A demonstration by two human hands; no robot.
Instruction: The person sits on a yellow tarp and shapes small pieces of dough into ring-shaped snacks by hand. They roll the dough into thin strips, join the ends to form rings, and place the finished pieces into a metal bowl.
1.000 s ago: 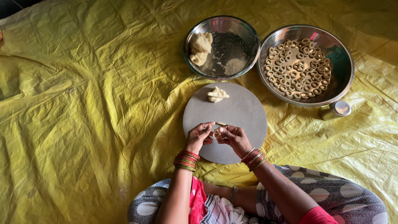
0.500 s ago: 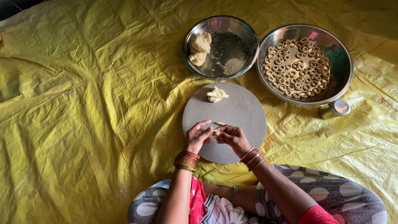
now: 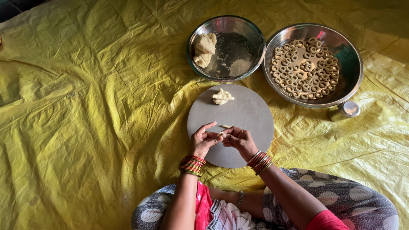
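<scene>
On a crumpled yellow sheet (image 3: 85, 127), both hands, left hand (image 3: 203, 142) and right hand (image 3: 239, 140), pinch a dough strip (image 3: 220, 134) above a round board (image 3: 251, 115) near two steel bowls (image 3: 255, 38).

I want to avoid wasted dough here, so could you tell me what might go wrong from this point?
The dough strip pinched between the left hand and right hand is thin, so it may tear as it is handled. The small dough lump sits near the far edge of the round board and could get nudged onto the yellow sheet. The small steel cup lies close to the ring-filled bowl and might be knocked.
</scene>
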